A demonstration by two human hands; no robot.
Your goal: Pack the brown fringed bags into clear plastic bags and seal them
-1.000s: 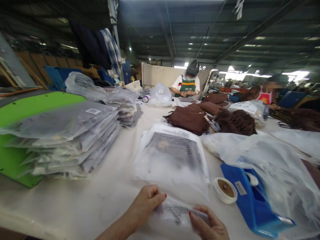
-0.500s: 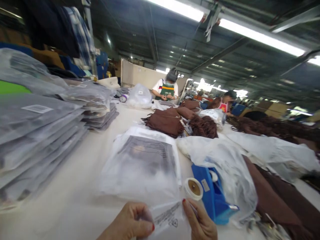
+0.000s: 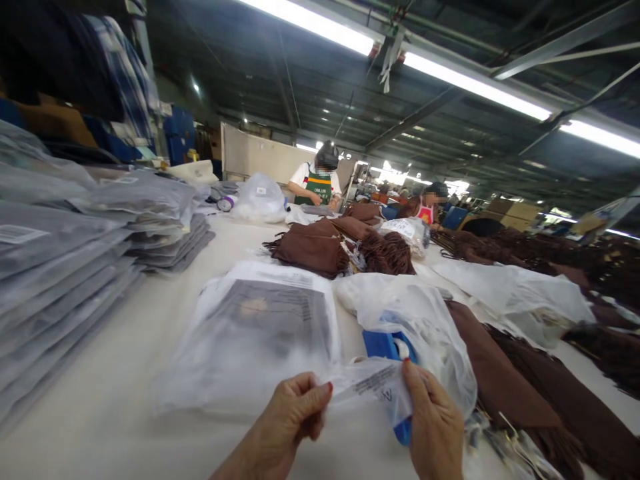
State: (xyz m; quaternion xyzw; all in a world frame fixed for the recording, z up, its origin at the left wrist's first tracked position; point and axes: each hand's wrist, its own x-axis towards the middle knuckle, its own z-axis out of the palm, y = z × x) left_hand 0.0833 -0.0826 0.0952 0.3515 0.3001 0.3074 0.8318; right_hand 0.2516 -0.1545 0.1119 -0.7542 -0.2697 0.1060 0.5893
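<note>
You hold a flat, frosted plastic bag (image 3: 260,317) by its clear, printed edge (image 3: 373,387).
Left of the bag stands a stack of grey, plastic-wrapped packets (image 3: 55,293); the bag lies on the white table (image 3: 115,373), your left hand (image 3: 287,420) mostly closed, thumb and curled fingers pinching its film, then your right hand (image 3: 440,423), partly curled, pinching the edge's far end, near brown fabric pieces (image 3: 505,360).

Translucent film (image 3: 367,388) is bearing black print; fringed pieces (image 3: 311,249) are showing brown; hanging cloth (image 3: 121,61) is displaying blue-and-white plaid.
</note>
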